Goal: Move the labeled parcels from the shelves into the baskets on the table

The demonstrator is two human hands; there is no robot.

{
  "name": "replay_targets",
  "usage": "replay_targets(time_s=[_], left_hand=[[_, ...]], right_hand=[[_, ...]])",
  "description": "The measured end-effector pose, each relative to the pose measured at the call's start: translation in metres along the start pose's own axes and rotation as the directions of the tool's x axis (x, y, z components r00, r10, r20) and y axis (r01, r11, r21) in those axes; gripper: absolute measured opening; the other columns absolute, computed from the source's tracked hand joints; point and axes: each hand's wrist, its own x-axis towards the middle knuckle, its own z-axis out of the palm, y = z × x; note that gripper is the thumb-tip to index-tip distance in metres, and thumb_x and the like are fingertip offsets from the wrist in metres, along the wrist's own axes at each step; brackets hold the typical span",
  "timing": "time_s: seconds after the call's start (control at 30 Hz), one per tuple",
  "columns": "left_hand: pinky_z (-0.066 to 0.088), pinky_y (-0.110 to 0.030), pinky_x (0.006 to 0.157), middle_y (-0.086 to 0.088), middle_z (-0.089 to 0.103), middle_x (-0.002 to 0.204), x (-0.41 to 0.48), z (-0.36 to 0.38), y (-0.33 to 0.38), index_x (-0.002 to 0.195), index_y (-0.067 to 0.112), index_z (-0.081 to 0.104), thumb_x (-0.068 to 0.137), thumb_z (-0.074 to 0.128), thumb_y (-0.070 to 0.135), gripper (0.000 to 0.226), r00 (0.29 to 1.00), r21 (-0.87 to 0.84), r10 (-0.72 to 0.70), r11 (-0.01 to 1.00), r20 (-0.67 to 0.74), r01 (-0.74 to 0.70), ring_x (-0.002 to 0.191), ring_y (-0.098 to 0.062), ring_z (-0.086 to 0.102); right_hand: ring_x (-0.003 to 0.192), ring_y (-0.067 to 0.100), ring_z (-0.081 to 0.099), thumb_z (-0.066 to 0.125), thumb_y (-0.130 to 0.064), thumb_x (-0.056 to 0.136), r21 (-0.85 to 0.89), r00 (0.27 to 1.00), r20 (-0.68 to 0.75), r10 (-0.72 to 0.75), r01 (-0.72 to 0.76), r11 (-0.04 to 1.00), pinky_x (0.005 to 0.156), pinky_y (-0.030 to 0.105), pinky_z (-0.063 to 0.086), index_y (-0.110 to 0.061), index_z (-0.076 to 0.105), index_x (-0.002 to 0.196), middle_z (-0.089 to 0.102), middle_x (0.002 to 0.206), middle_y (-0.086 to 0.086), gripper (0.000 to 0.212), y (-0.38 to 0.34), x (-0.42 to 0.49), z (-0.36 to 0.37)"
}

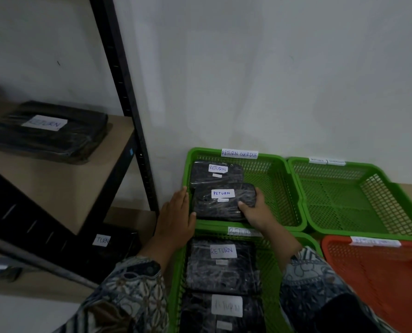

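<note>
Over the far green basket (279, 188): a parcel between two hands

At the basket's near-left corner, the RETURN parcel (221, 203) overlaps a second parcel (214, 171). The right hand (255, 210) grips its right end, thumb on top and fingers curled round the edge. The left hand (176, 212) lies straight-fingered along its left side, thumb touching.

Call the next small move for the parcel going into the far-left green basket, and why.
Probably settle it flat and let go. The black plastic-wrapped parcel labelled RETURN sits inside the green mesh basket, its far edge overlapping the other black wrapped parcel. The right hand grips its near right corner; the left hand lies flat along its left edge.
</note>
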Motion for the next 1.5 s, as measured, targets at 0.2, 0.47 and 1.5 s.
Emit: replay_targets(time_s=[0.2, 0.47, 1.5], left_hand=[[0.012, -0.041, 0.116, -0.003, -0.011, 0.157, -0.002, 0.008, -0.004, 0.150, 0.009, 0.002, 0.090, 0.016, 0.046, 0.072, 0.999, 0.019, -0.004, 1.000, 0.041, 0.003, 0.144, -0.019, -0.003], [0.007, -0.041, 0.116, 0.002, -0.023, 0.151, -0.003, 0.011, -0.003, 0.149, 0.011, -0.005, 0.089, 0.005, 0.050, 0.073, 0.998, 0.020, -0.014, 1.000, 0.053, 0.013, 0.143, -0.016, -0.010], [-0.003, -0.042, 0.115, -0.006, -0.009, 0.157, -0.025, -0.023, 0.021, 0.150, 0.011, -0.001, 0.095, 0.020, 0.040, 0.066, 1.000, 0.079, -0.027, 0.997, -0.004, 0.027, 0.143, -0.022, -0.011]], right_hand=[[0.135, 0.036, 0.038, 0.048, -0.047, 0.094, -0.286, 0.999, -0.036, 0.003, -0.014, 0.958, 0.118, 0.048, 0.009, -0.017, -0.007, 0.151, 0.046, 0.143, 0.015, 0.085, 0.000, 0.002, 0.013], [0.129, 0.030, 0.047, 0.048, -0.050, 0.093, -0.461, 0.996, -0.089, -0.006, -0.036, 0.887, 0.117, 0.048, 0.002, -0.014, -0.010, 0.150, 0.057, 0.132, 0.014, 0.089, -0.002, 0.006, 0.022], [0.145, 0.027, 0.011, 0.034, -0.050, 0.096, -0.744, 0.904, -0.091, -0.417, 0.217, 0.632, 0.116, 0.049, 0.000, -0.014, 0.015, 0.150, 0.020, 0.156, 0.010, 0.067, -0.007, -0.043, 0.036]])
